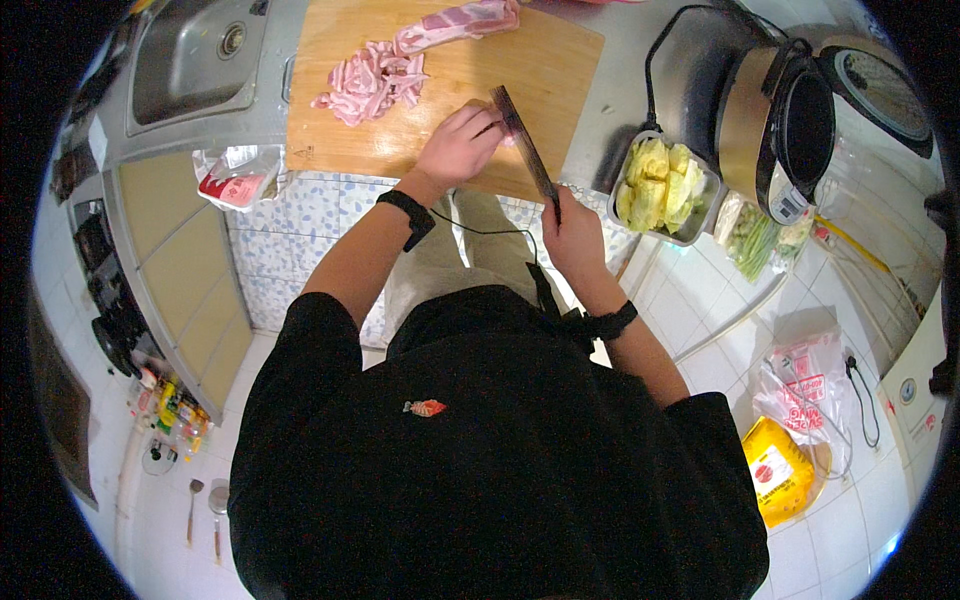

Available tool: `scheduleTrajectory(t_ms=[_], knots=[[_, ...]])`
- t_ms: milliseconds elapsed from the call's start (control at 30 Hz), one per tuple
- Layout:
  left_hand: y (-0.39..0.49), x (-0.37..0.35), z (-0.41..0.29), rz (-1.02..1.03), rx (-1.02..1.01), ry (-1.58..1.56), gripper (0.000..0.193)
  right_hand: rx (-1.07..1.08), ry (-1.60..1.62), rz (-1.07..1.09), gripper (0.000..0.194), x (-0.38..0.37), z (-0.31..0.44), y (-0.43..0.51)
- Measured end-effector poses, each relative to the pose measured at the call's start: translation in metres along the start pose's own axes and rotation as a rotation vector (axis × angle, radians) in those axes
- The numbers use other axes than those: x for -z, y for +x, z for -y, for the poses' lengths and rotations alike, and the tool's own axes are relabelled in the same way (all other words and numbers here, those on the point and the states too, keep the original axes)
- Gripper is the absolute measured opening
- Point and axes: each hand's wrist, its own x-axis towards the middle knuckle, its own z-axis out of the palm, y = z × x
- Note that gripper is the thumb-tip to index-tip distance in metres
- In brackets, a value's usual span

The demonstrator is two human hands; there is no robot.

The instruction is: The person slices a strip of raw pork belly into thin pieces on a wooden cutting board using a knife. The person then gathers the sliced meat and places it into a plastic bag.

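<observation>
My right hand (574, 231) grips the handle of a kitchen knife (525, 142), whose dark blade slants up and left over a wooden cutting board (555, 75). Beside the blade, the bent fingers of my left hand (461, 142) hold a small piece of raw meat (509, 140), mostly hidden by the fingers and knife. A heap of sliced raw pork (375, 82) lies on the board to the upper left of that hand. Behind it rests a long uncut strip of pork (459, 27), pink with pale fat.
Left of the board is a steel sink (187, 67); a meat package (236, 180) sits at the counter's front edge. To the right stand a plastic container of cut cabbage (660, 187), an open rice cooker (750, 127) with a black cord (649, 75), and bagged green vegetables (754, 244).
</observation>
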Motion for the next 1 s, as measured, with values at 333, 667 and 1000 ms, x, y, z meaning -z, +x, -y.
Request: scheduleTrajectory(t_ms=[333, 667, 1000], knots=[[0.002, 0.001, 0.003, -0.016, -0.010, -0.033, 0.018, -0.057, -0.076, 0.090, 0.020, -0.020, 0.018, 0.043], [0.001, 0.001, 0.004, -0.003, -0.017, -0.050, 0.019, -0.139, -0.017, 0.113, 0.024, -0.005, 0.023, 0.009], [-0.002, -0.004, 0.004, 0.013, 0.026, -0.004, 0.021, -0.234, -0.103, 0.169, 0.023, -0.016, 0.019, 0.013]])
